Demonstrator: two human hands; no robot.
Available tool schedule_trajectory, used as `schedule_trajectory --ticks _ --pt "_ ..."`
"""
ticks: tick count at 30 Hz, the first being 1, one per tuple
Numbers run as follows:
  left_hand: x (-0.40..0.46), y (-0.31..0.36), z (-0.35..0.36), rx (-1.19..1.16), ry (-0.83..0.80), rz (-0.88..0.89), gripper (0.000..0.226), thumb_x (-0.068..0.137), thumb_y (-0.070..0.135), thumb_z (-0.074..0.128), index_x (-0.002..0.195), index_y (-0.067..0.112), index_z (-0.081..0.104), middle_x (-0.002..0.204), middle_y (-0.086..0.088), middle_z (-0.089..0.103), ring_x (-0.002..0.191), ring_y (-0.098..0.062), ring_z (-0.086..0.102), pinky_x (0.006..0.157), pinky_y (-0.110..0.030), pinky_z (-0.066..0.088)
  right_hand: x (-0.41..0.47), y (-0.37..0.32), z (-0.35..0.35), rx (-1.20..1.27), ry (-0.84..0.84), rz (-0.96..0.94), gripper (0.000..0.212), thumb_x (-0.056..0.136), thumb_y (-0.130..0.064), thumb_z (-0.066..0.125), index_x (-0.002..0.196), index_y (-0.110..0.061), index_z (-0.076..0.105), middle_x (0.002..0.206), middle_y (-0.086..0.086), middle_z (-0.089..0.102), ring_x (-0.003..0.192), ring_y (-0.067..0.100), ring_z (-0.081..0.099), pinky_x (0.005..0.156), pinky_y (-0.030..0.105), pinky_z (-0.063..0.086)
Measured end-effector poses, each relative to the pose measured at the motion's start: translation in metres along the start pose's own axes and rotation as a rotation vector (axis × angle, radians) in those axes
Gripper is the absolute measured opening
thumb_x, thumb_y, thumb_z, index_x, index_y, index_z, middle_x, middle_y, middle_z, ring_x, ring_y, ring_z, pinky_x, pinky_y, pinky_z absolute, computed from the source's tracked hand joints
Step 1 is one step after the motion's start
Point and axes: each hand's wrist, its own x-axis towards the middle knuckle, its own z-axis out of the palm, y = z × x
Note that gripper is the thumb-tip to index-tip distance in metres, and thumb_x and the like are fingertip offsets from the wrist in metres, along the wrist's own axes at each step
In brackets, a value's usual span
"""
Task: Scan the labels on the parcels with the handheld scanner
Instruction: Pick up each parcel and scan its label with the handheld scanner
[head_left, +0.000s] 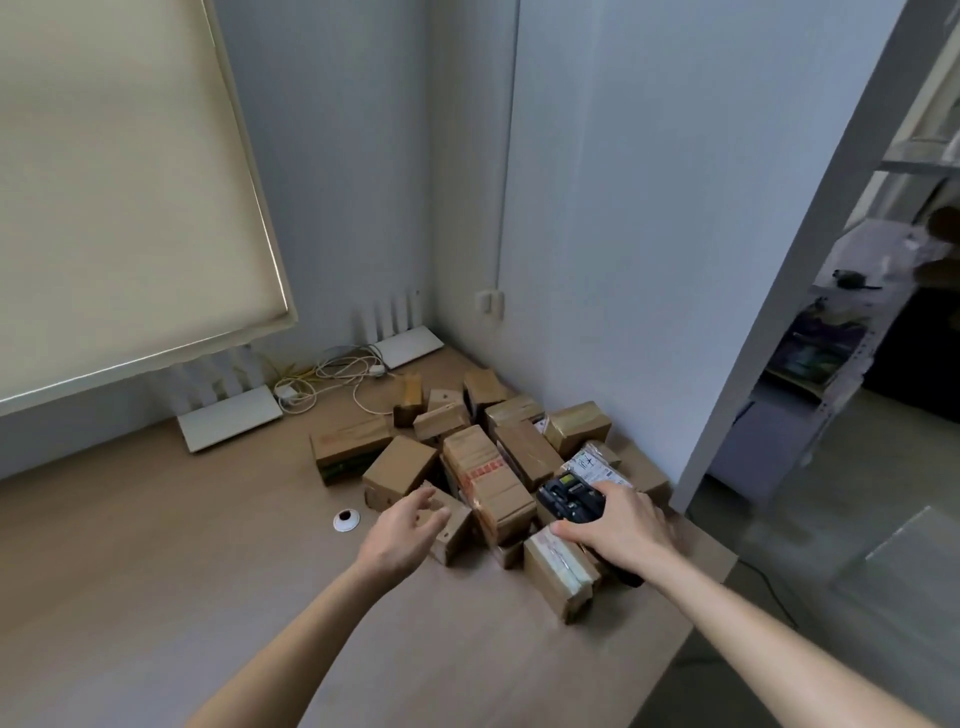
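Fingers (426, 501) of the left hand (402, 530) are hanging loosely spread, holding nothing, hovering over a small carton (452, 530) at the near-left edge of the parcel pile; can't tell if they're touching it. Right hand (621, 530) is gripping the black handheld scanner (571, 499), fingers curled round its body, thumb lying along the near side, scanner's head pointing twd 11 o'clock over the pile. Parcels (488, 467) are sitting in a loose heap on the wooden table (208, 597), approx 1 o'clock from the hands, tucked twd the wall corner; most are brown cardboard, one long box w/ red print (485, 475) is lying just left of the scanner. A white-labelled parcel (595, 465) is lying at 12 o'clock of the right hand, partly behind the scanner. A taped box (556, 571) is sitting right under the right wrist at 6 o'clock of the scanner. A small white disc w/ dark centre (346, 518) is lying at 9 o'clock of the left hand. Two white routers (228, 418) and tangled cables (332, 376) are lying farther back, at 11 o'clock.
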Motion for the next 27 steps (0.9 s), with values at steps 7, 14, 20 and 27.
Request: schedule_trajectory --ticks 7,14,20,27 --pt "0.083 -0.034 0.047 -0.024 -0.077 -0.091 0.055 0.102 0.042 0.051 0.151 0.017 0.043 0.148 -0.005 0.052 0.131 -0.021 0.053 0.11 -0.039 0.044 0.093 0.005 0.046 -0.024 -0.125 -0.034 0.07 0.062 -0.074 0.081 0.117 -0.032 0.068 0.111 -0.006 0.072 0.104 0.021 0.067 0.083 0.037 0.057" --pt "0.161 -0.06 0.095 -0.063 -0.089 -0.223 0.055 0.103 0.041 0.048 0.154 0.022 0.037 0.153 -0.004 0.046 0.136 -0.022 0.049 0.113 -0.041 0.042 0.19 0.014 0.101 -0.061 -0.222 -0.094 0.067 0.067 -0.074 0.078 0.118 -0.033 0.067 0.111 -0.007 0.07 0.099 0.019 0.066 0.078 0.035 0.056" --pt "0.208 -0.071 0.129 -0.198 -0.062 -0.333 0.051 0.107 0.036 0.04 0.156 0.026 0.029 0.149 0.0 0.05 0.137 -0.018 0.045 0.106 -0.029 0.034 0.249 0.017 0.137 -0.012 -0.271 -0.131 0.062 0.069 -0.072 0.08 0.115 -0.033 0.07 0.105 -0.006 0.074 0.093 0.019 0.066 0.075 0.034 0.056" --pt "0.236 -0.077 0.148 -0.383 0.042 -0.423 0.047 0.105 0.045 0.04 0.151 0.031 0.04 0.149 0.004 0.05 0.121 -0.008 0.045 0.1 -0.028 0.035 0.282 0.015 0.157 0.139 -0.363 -0.208 0.063 0.064 -0.077 0.077 0.113 -0.038 0.068 0.103 -0.016 0.073 0.097 0.009 0.066 0.086 0.04 0.058"
